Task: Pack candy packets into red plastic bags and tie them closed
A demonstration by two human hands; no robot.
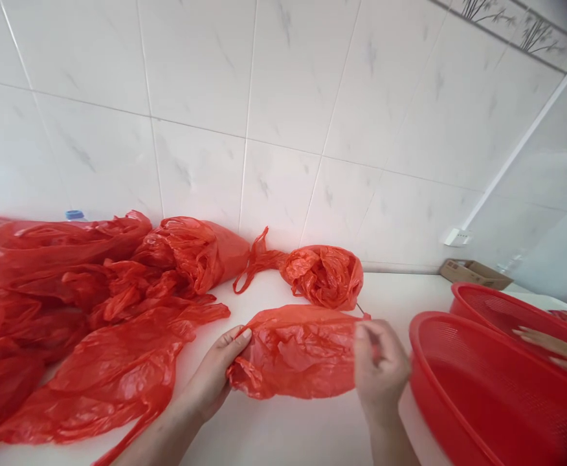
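While the table (274, 432) lies beneath, a red bag (303, 356) spans from left hand (219, 364) to right hand (384, 370); light, even tension should spare its thin film. The left pinches one end; the right curls closed around something red (377, 350), too blurred to name.

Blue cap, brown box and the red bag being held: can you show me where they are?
Blue cap (74, 215): head view, on the cap's middle.
Brown box (472, 275): head view, on its near side wall.
Held red bag (303, 362): head view, on the middle of its crinkled plastic.
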